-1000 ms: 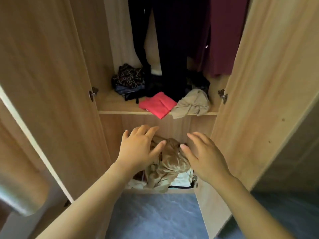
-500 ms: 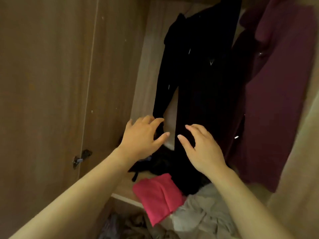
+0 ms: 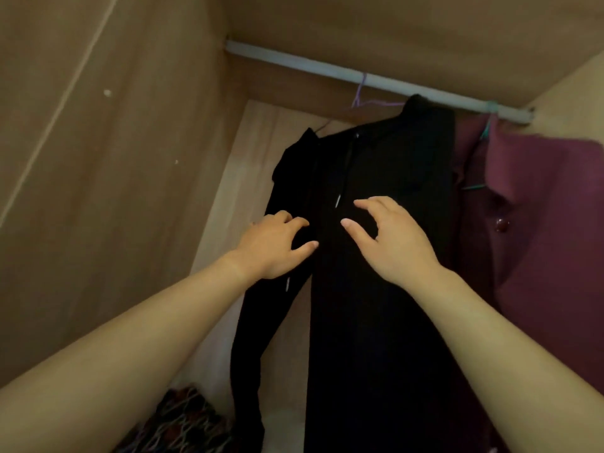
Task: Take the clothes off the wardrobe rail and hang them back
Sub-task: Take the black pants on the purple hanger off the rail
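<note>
A pale rail (image 3: pixel 327 66) runs across the top of the wardrobe. From it hangs a black hooded garment (image 3: pixel 376 178) with drawstrings, on a purple hanger (image 3: pixel 359 93). Beside it on the right hangs a maroon buttoned shirt (image 3: pixel 539 207) on a teal hanger (image 3: pixel 487 129). My left hand (image 3: pixel 274 246) and my right hand (image 3: pixel 395 237) are raised in front of the black garment's chest, fingers spread and curled, holding nothing. Whether the fingertips touch the cloth is unclear.
The wardrobe's wooden side wall (image 3: pixel 114 158) stands close on the left and its top board (image 3: pixel 392 27) overhead. A dark patterned cloth (image 3: pixel 186 420) lies at the bottom left below my left arm.
My view has tilted up from the lower shelves to the rail. Both hands have risen from the clothes pile to the black garment's chest, still empty.
</note>
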Demonstrator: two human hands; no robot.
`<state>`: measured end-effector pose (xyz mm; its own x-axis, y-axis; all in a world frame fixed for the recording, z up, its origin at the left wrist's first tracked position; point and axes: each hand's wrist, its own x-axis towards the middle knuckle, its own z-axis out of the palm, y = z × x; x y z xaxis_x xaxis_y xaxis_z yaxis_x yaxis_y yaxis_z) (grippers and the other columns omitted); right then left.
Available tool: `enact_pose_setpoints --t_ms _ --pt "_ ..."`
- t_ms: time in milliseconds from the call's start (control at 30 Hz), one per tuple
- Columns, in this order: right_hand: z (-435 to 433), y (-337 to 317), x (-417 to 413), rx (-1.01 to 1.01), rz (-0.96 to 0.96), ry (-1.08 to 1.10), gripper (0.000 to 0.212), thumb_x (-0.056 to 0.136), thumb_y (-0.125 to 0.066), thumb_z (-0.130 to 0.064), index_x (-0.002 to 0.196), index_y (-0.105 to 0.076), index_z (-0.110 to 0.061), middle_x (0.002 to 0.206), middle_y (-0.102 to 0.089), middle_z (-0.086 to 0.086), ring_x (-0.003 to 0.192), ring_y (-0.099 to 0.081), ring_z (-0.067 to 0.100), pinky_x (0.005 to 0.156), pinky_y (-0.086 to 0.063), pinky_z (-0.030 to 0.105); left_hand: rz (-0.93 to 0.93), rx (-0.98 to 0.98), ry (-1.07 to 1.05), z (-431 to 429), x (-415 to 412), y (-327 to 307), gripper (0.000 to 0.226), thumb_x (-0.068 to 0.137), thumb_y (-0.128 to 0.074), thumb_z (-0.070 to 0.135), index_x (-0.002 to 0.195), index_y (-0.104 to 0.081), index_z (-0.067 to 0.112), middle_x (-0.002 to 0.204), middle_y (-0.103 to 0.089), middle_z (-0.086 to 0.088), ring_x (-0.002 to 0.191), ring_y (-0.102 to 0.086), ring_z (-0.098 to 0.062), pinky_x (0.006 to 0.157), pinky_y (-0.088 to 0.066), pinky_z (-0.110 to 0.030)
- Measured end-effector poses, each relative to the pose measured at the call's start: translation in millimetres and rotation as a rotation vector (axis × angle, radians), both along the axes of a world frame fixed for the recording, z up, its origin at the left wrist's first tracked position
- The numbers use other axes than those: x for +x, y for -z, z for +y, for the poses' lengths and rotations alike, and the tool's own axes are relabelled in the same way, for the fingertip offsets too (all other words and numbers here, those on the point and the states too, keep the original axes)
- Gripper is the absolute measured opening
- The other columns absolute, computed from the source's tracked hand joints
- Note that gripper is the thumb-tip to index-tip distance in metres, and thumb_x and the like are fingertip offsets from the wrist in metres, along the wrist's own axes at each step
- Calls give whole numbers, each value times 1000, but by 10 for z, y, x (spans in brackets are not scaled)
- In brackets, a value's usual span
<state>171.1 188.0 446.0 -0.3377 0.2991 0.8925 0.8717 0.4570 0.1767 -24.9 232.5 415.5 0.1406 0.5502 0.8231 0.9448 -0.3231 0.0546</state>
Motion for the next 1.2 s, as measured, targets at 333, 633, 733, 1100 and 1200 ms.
enact_pose_setpoints --t_ms 333,633,733,1100,1200 --pt "696 -1429 78 352 -58 312 50 91 -49 -46 132 -48 -17 134 -46 0 127 -38 19 100 -35 32 -50 251 249 1326 -252 -1145 63 88 -32 63 142 -33 30 145 -35 0 128 -39 -24 95 -44 -44" --pt "868 -2323 260 408 -65 545 48 90 -47 -49 132 -46 -25 134 -44 -1 125 -38 22 94 -35 44 -170 420 354 1853 -136 -1919 56 90 -41 54 140 -34 31 143 -37 0 128 -38 -25 96 -42 -41" --pt "946 -2464 342 337 -30 523 47 91 -48 -46 131 -46 -21 132 -45 2 122 -42 25 96 -40 43 -170 450 412 1948 -51 -2081 54 91 -43 51 140 -34 31 143 -36 0 130 -37 -24 99 -40 -39" --pt "1225 -2592 460 430 22 469 23 90 -57 -31 111 -65 -27 108 -67 -1 104 -58 22 76 -42 29 -94 372 486 2318 159 -2061 80 83 -33 68 149 -9 32 154 -23 5 140 -24 -16 110 -32 -36" --pt "1271 -2639 475 445 122 387 16 88 -60 -30 101 -70 -30 99 -70 -3 98 -60 21 74 -41 27 -26 394 373 2383 125 -1983 89 69 -9 75 149 -9 35 156 -18 6 142 -18 -14 114 -25 -37"
